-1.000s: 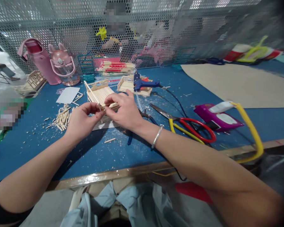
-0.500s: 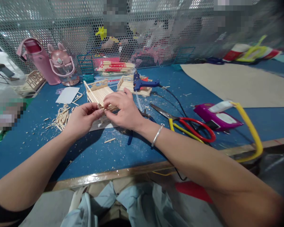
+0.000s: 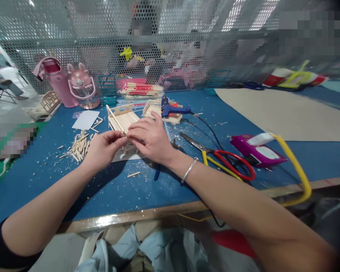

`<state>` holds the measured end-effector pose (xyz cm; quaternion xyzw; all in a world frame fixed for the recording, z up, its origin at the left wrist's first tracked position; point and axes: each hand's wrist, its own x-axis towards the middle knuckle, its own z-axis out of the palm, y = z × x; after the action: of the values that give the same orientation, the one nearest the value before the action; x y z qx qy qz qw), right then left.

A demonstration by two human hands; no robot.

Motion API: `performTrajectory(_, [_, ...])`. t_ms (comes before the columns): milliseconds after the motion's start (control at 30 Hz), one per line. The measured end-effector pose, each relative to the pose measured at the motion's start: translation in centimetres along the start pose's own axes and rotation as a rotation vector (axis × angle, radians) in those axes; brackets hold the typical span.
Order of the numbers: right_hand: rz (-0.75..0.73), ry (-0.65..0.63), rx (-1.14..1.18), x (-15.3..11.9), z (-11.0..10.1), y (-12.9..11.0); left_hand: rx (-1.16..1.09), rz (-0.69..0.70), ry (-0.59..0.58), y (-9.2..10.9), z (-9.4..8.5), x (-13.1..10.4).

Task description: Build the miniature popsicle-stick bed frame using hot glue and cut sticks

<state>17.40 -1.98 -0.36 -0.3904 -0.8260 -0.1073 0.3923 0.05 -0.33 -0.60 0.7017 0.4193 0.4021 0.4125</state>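
A small model built of wooden sticks [image 3: 126, 121] stands tilted on the blue table, with a slatted floor and low railings. At its near corner my left hand [image 3: 103, 149] is closed, thumb and forefinger pinching the model's edge. Right against those fingertips, my right hand [image 3: 151, 139] is closed on the same edge, its back hiding much of the near side. The exact piece between the fingertips is too small to make out. Under the model lies a pale sheet [image 3: 124, 155]. Cut stick pieces [image 3: 81, 145] are heaped left of my left hand.
A blue glue gun [image 3: 174, 109] rests by a second stick model [image 3: 151, 108]. To the right lie red-handled scissors [image 3: 238, 162] and a purple tool [image 3: 256, 149] with a yellow cord. Pink bottles [image 3: 59, 81] stand back left, before a perforated metal screen [image 3: 102, 49].
The whole scene sits slightly lower in view, as the camera has tilted up. Both hands stay together at the model's near corner, with only a small shift of the fingers.
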Motion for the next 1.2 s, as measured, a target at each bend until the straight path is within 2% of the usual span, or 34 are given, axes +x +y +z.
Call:
performTrajectory(67, [0.048, 0.052, 0.000, 0.2, -0.4, -0.1, -0.008, 0.005, 0.079, 0.2, -0.1, -0.2])
performTrajectory(133, [0.080, 0.111, 0.004, 0.4, -0.8, -0.3, 0.038, 0.050, 0.207, 0.6, -0.2, -0.6])
performTrajectory(200, [0.039, 0.149, 0.007, 0.4, -1.2, -0.6, 0.112, 0.135, 0.276, 1.2, -0.2, -1.1])
performTrajectory(300, [-0.076, 0.184, 0.018, 0.4, -1.3, -1.2, 0.135, 0.256, 0.178, 1.7, 0.0, -1.7])
performTrajectory(367, [-0.110, 0.202, 0.033, 0.3, -1.3, -1.4, 0.078, 0.263, 0.098, 1.9, 0.1, -1.8])
performTrajectory(533, [-0.142, 0.250, 0.110, 0.2, -1.4, -1.2, -0.215, 0.031, -0.045, 2.3, 0.3, -1.6])
performTrajectory(633, [-0.163, 0.267, 0.142, 0.1, -1.5, -1.2, -0.345, -0.039, -0.123, 2.4, 0.2, -1.5])
performTrajectory(733, [-0.176, 0.140, 0.191, 0.5, -2.1, -0.9, -0.380, -0.070, -0.077, 2.5, 0.1, -1.3])
performTrajectory(800, [-0.104, 0.026, 0.241, 1.2, -2.8, 0.2, -0.363, -0.060, -0.037, 2.5, 0.1, -1.2])
performTrajectory(900, [0.228, -0.095, 0.152, 2.6, -4.3, 3.4, -0.380, 0.000, 0.045, 2.4, 0.2, -1.3])
performTrajectory(933, [0.363, -0.160, 0.021, 3.0, -4.7, 4.8, -0.397, 0.017, 0.081, 2.4, 0.2, -1.3])
performTrajectory(1000, [0.592, -0.410, -0.396, 3.3, -5.3, 7.6, -0.438, 0.020, 0.146, 2.2, 0.3, -1.2])
performTrajectory(1100, [0.743, -0.466, -0.596, 2.5, -5.1, 10.6, -0.495, -0.035, 0.176, 1.9, 0.4, -0.9])
performTrajectory(1200, [0.754, -0.479, -0.619, 1.4, -4.1, 12.0, -0.523, -0.092, 0.171, 1.6, 0.5, -0.7])
